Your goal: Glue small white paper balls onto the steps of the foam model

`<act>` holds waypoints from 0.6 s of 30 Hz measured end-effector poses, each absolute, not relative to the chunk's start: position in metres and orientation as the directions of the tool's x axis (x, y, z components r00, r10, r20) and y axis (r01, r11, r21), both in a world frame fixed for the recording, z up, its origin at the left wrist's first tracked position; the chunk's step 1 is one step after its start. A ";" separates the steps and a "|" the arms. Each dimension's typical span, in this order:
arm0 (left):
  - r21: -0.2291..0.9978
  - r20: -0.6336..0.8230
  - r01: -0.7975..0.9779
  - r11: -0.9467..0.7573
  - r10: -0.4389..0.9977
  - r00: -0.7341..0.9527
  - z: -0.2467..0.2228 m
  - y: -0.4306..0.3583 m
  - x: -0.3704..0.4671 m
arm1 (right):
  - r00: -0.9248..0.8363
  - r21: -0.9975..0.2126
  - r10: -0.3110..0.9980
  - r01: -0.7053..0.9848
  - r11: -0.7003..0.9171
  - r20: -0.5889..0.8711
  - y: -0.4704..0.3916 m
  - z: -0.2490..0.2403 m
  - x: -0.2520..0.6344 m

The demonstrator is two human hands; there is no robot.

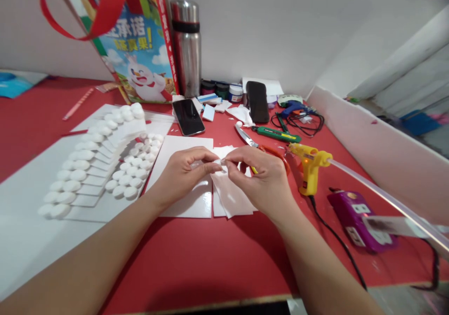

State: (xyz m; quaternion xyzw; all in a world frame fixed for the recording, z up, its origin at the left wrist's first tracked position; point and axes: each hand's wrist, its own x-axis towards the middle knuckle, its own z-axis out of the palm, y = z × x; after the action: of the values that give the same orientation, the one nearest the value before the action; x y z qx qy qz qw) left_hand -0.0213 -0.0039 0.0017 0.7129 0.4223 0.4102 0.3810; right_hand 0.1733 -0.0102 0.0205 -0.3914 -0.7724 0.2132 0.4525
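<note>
My left hand point(185, 172) and my right hand point(259, 172) meet in front of me, each with thumb and forefinger pinched on a small white piece point(220, 162). Fingertips cover much of it, so its exact kind is hard to tell. Beneath my hands lie a white board point(182, 207) and some pale paper sheets point(233, 198). Left of them, on a larger white board point(24, 230), stands a curved stepped structure point(94, 177) edged with white rounded discs point(72, 174). More small discs point(131, 177) are grouped inside its curve.
Scissors point(277, 156) with orange handles lie just beyond my right hand. A yellow glue gun point(310, 165) with a long glue stick stands right, near a purple power strip point(361, 221). Behind are two phones point(189, 117), a green cutter point(277, 134), a steel flask point(187, 48) and a bag point(140, 48).
</note>
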 end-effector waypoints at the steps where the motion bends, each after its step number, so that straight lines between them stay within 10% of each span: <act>1: 0.883 0.273 0.296 -0.364 0.912 0.307 0.002 -0.004 -0.021 | -0.285 -0.682 0.796 0.411 0.605 0.534 -0.010 0.020 0.173; 18: 0.842 0.324 0.337 -0.421 0.895 0.308 0.002 -0.006 -0.021 | -0.313 -0.671 0.799 0.433 0.602 0.514 -0.011 0.022 0.173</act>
State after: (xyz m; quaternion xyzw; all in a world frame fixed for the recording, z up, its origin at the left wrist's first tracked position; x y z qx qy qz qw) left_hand -0.0210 -0.0055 0.0025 0.7347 0.4191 0.4129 0.3377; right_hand 0.1730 -0.0113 0.0218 -0.3934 -0.7825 0.2104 0.4344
